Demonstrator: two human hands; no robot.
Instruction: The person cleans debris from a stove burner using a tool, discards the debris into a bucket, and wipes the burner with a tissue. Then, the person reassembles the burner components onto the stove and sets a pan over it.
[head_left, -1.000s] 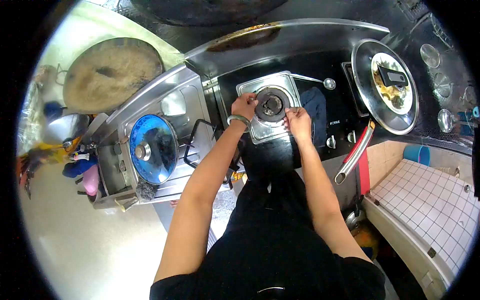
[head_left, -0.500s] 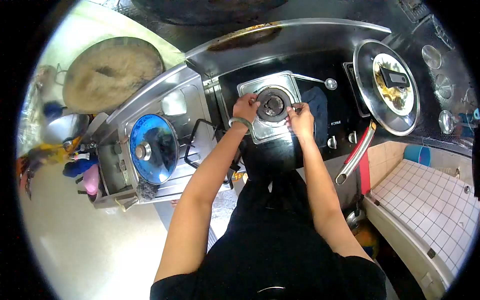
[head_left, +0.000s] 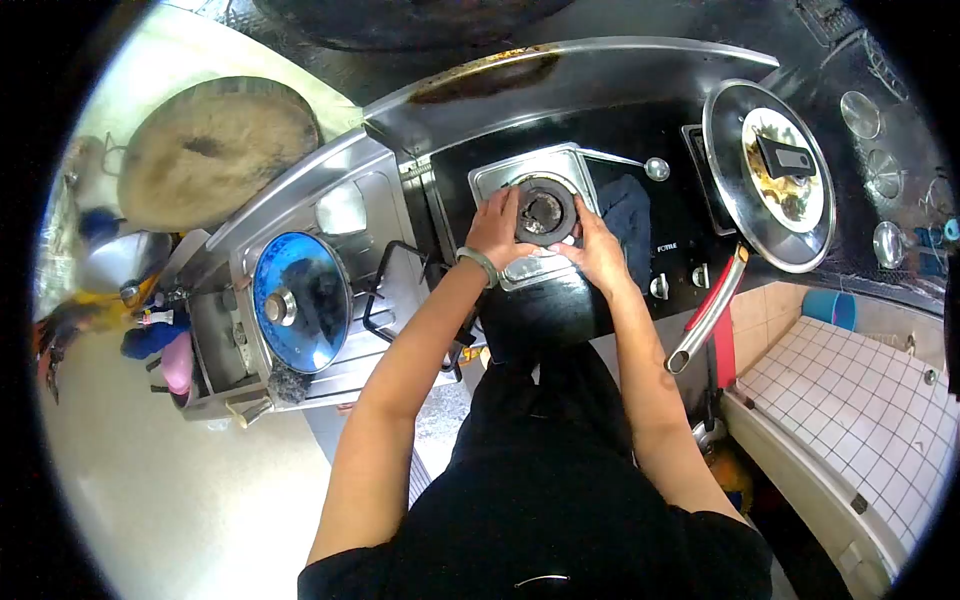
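Observation:
A round dark burner (head_left: 545, 209) sits over the square metal drip tray (head_left: 553, 160) on the black stove. My left hand (head_left: 496, 230), with a bangle at the wrist, wraps the burner's left side. Around its right side curves my right hand (head_left: 597, 248), thumb near the lower rim. Both hands grip the burner between them. Just right of my right hand lies a dark cloth (head_left: 625, 215), and a metal ladle (head_left: 656, 169) rests behind it.
A wok with a glass lid (head_left: 718, 135) stands at the right. Left are a blue lidded pan (head_left: 265, 258), a black pot stand (head_left: 372, 300) and a sink (head_left: 215, 335). Farther back lies a round board (head_left: 220, 150). Metal backsplash (head_left: 600, 75) borders the stove.
Both hands have gone from fingertip contact at the burner's edge to wrapping its sides with more of the fingers and the thumbs. The view has shifted slightly.

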